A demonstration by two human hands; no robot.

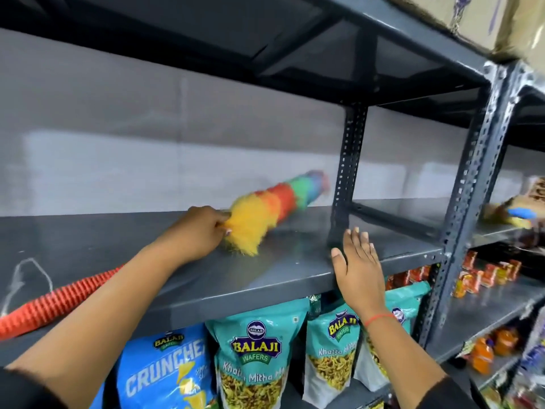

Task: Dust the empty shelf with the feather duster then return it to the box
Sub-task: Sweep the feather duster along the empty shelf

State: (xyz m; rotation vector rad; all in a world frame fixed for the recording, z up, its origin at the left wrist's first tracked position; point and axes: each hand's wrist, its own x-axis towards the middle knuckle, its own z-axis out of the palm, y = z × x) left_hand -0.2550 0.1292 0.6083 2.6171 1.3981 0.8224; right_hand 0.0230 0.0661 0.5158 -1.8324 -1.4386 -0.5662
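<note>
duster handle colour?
Red-orange, ribbed handle, seen in the head view; the duster head is rainbow-coloured.

a teal balaji wafers snack pouch (256,361) stands on the lower rack. just left of it leans a blue crunchex chip bag (165,370); right of it, another teal pouch (334,352). far right lie small red-orange sachets (486,274); high above, a brown cardboard carton (483,19).

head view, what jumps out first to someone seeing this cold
The rainbow feather duster lying across the grey empty shelf, gripped at its yellow end by the left hand. The right hand rests open on the shelf's front edge, above teal snack bags on the tier below.
</note>
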